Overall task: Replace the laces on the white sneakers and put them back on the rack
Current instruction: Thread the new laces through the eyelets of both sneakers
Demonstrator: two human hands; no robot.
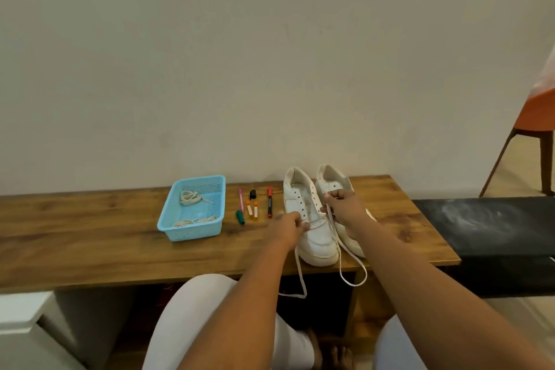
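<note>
— How far along?

— Early. Two sneakers stand side by side on the bench (120, 249). The left shoe (312, 219) has a lace (345, 252) through its lowest eyelets only; the upper holes are bare.

— And the hands?

— The left hand (288, 227) pinches one lace end at the shoe's side, the right hand (345, 209) pinches the other — both tails hang over the bench edge.

— The right shoe (333, 183)?

— Mostly hidden; I can't tell if it's laced. Old laces (189, 198) lie in the basket (177, 233). No rack is in view, so I'd judge most of the job remains.
</note>
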